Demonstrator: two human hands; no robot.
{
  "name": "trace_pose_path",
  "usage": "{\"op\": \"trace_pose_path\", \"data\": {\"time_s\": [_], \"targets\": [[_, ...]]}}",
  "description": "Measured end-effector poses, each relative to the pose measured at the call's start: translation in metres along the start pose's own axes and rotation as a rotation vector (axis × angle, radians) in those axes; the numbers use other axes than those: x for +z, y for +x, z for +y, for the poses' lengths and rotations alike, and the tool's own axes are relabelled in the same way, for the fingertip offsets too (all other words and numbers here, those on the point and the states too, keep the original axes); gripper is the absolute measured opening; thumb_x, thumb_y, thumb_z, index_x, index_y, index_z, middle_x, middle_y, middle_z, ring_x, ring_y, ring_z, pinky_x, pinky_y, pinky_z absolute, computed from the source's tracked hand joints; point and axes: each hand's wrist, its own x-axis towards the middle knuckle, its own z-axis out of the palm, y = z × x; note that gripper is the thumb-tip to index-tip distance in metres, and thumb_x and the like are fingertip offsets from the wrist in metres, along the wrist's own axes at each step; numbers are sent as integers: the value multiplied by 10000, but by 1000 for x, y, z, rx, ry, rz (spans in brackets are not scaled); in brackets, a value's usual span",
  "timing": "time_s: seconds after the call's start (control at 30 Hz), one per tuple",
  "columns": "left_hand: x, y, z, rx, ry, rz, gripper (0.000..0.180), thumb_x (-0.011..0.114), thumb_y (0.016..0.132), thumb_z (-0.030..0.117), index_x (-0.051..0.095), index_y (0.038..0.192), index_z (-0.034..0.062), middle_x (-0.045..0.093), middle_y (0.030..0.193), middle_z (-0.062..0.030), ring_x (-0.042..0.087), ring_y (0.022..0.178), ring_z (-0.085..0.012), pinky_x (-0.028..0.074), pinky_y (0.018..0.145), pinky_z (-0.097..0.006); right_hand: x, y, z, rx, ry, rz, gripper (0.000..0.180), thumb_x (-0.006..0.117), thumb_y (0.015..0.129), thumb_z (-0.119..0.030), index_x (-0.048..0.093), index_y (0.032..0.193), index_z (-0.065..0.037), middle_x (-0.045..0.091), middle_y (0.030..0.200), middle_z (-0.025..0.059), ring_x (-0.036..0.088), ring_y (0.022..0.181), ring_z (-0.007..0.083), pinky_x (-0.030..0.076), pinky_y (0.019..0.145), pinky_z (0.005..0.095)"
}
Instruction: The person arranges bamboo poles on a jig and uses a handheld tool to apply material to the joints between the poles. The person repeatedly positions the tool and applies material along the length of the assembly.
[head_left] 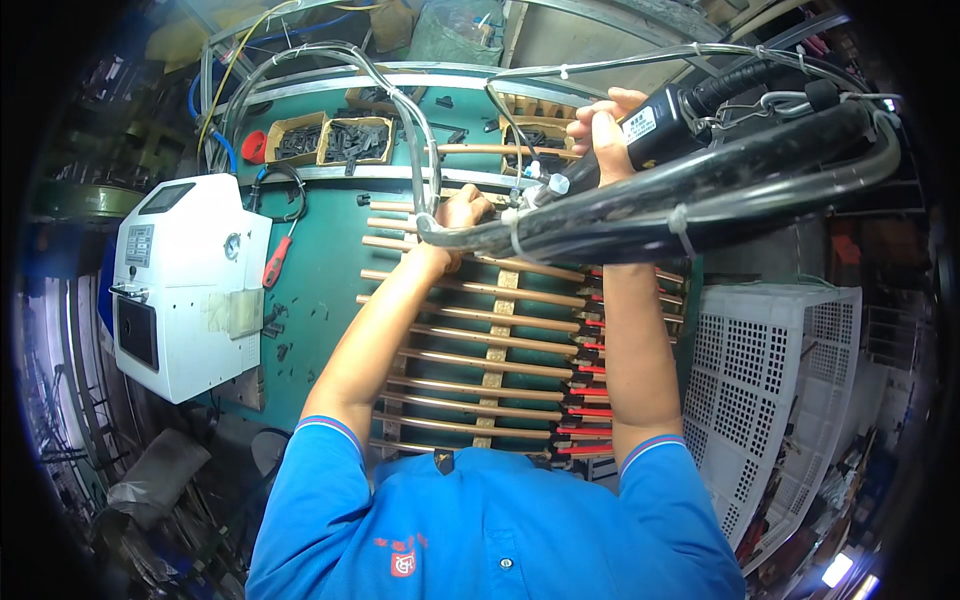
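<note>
Tool (662, 142), upper right, sits wrapped in the right grip (606, 138); left grip (462, 212) curls above copper rods (450, 358), centre, pinch indiscernible. We judge tool work underway; next calls for steady alignment.

Forearms (375, 335) stretched forward, left fingers (470, 204) curled, right fingers (626, 97) bent

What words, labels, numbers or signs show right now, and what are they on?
I copy out no wording; print appears here:
White label on the black tool: dark print, too small to read reliably.
Grey panel on the white machine: rows of marks, too small.
Round gauge on that machine: any dial numbers too small.
Blue shirt: red emblem and red characters, blurred.
</note>
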Motion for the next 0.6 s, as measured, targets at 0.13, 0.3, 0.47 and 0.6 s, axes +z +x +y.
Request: {"op": "trace_pose_path", "data": {"time_s": [0.13, 0.3, 0.47, 0.6], "targets": [[-6, 51, -82, 548, 127, -48, 195, 581, 797, 170, 600, 950, 50, 596, 919, -125, 607, 821, -311, 486, 714, -378, 10, -6, 6, -15, -29, -19, 490, 720, 761, -137, 475, 1173, -34, 564, 1037, 89, 554, 909, 166, 447, 842, 315], [-4, 49, -66, 785, 477, -84, 208, 689, 715, 136, 633, 893, 43, 571, 868, -128, 616, 772, -315, 502, 672, -395, 40, -6, -48, 326, 639, 103, 250, 588, 837, -24, 528, 1078, -2, 625, 837, 134, 629, 708, 182, 527, 616, 281], [-5, 40, -54, 630, 456, 0, 122, 679, 715, 65, 660, 835, 59, 560, 817, -130, 615, 731, -317, 507, 654, -410, 55, -5, -51, 133, 137, 112, 255, 574, 812, 6, 528, 1063, 14, 629, 799, 140, 626, 663, 192, 516, 568, 279], [-12, 30, -39, 629, 575, 1, 133, 656, 685, 40, 665, 814, 72, 549, 809, -129, 613, 725, -321, 512, 647, -409, 59, -6, -47, 94, 149, 88, 278, 578, 803, 21, 516, 1073, 30, 625, 800, 143, 618, 654, 188, 514, 565, 281]]}}
